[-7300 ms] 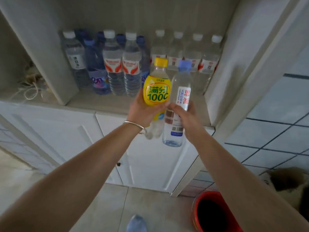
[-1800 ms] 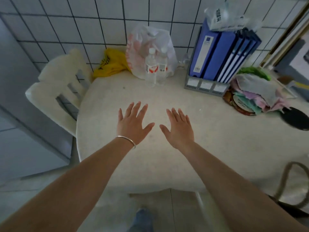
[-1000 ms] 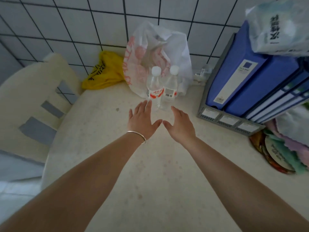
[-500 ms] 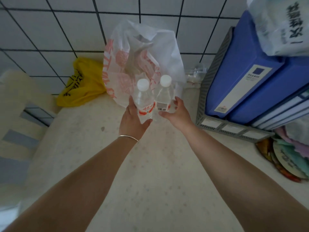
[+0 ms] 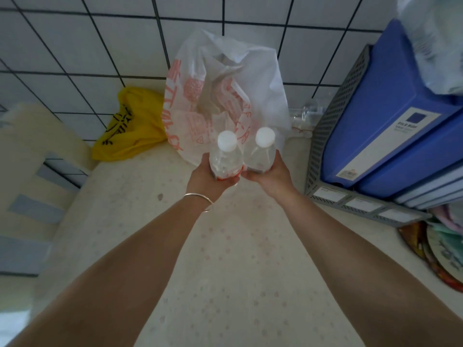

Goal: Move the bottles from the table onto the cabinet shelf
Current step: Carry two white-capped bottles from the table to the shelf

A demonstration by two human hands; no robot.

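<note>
Two clear water bottles with white caps stand side by side near the back of the table (image 5: 225, 259), in front of a white plastic bag. My left hand (image 5: 208, 180) is wrapped around the left bottle (image 5: 225, 159), which has a red label. My right hand (image 5: 271, 175) grips the right bottle (image 5: 261, 152). Both bottles are upright and I see them from above; their lower halves are hidden by my fingers. The cabinet shelf is not in view.
A white bag with red print (image 5: 225, 96) and a yellow bag (image 5: 130, 128) lie against the tiled wall. A grey file rack with blue binders (image 5: 390, 126) stands at the right. A cream chair (image 5: 32, 159) is on the left, and cloths and plates (image 5: 441, 249) at the far right.
I walked from the cabinet to the table with empty hands. My open hands reached forward and closed on the two bottles, one each. The bottles now look closer to the camera.
</note>
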